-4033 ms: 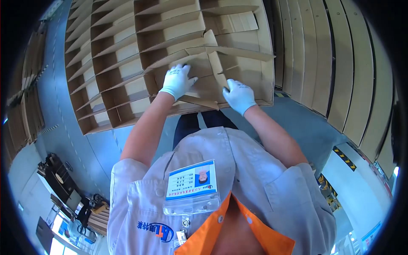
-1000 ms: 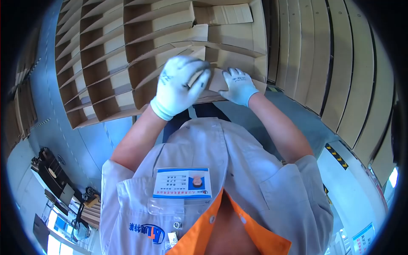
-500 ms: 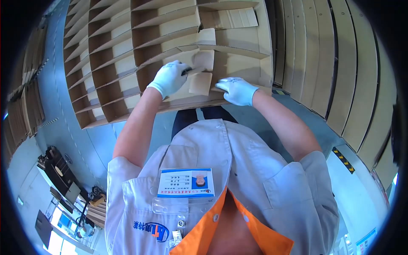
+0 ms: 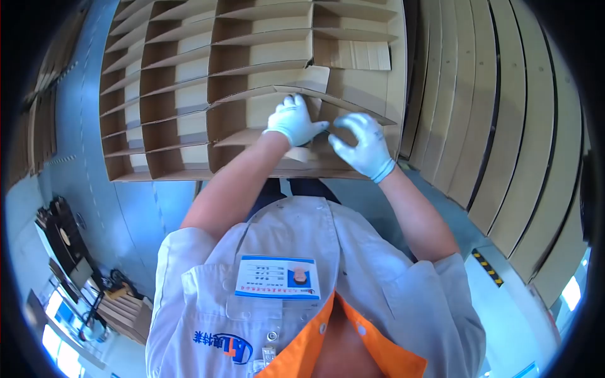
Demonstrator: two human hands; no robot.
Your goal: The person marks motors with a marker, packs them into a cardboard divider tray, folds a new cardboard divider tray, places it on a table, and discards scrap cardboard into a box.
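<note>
A large cardboard box with a grid of cardboard dividers lies in front of me. My left hand, in a white glove, is spread over the near compartments, its fingertips by a bent divider strip and its thumb pointing right. Just to its right, my right hand, also gloved, is raised above the near right part of the box, fingers curved and apart with nothing seen between them. A small cardboard flap shows below my left hand. A loose corrugated piece lies in a far right compartment.
Long cardboard panels stand in rows on the right. More stacked cardboard and dark equipment are at the lower left. A yellow-black striped marking is at the lower right, and blue floor shows on the left.
My left hand has moved right and spread its fingers, letting go of the cardboard flap it held. My right hand has lifted and opened. The bent divider strip now slants down to the right.
</note>
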